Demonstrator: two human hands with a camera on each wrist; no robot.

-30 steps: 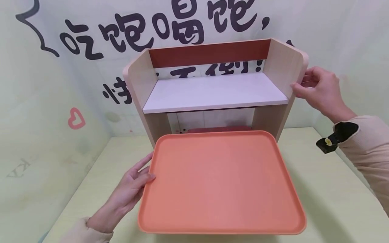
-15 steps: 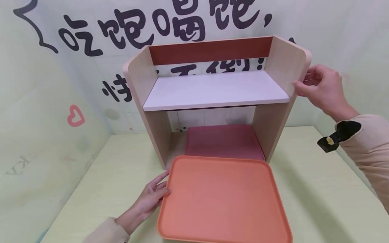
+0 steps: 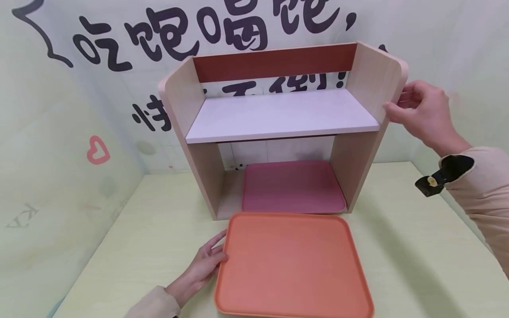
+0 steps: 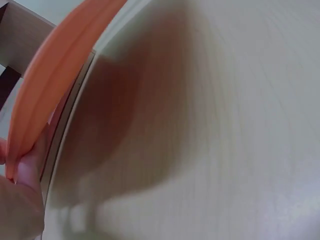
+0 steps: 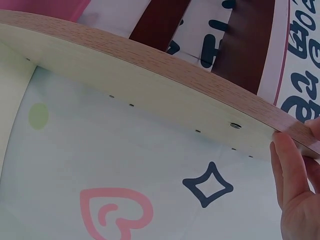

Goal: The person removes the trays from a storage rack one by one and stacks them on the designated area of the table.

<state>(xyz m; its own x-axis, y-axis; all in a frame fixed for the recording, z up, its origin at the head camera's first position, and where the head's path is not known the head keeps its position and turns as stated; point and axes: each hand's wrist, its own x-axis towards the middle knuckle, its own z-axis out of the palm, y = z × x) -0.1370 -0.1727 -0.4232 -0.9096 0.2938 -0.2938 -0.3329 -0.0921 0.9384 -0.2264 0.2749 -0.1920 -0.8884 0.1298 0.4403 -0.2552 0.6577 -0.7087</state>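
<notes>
My left hand (image 3: 203, 267) grips the left rim of an orange tray (image 3: 292, 265), thumb on top and fingers beneath. In the left wrist view the tray (image 4: 55, 75) is raised over the table and casts a shadow under it. My right hand (image 3: 425, 112) pinches the front edge of the right side panel of a small wooden shelf (image 3: 282, 112), with the thumb on the inner face. From the right wrist, the fingers (image 5: 292, 170) lie along the panel's outer face. A pink tray (image 3: 292, 187) lies flat in the shelf's lower compartment, behind the orange one.
The shelf stands on a pale wooden table (image 3: 159, 212), close to the back wall. Printed dark characters and a pink heart (image 3: 97, 150) mark the wall covering (image 3: 59, 110). The shelf's white upper board (image 3: 280, 112) spans its two side panels.
My left hand has brought the orange tray down and toward me, out from in front of the shelf, uncovering the pink tray. The right hand stays on the side panel.
</notes>
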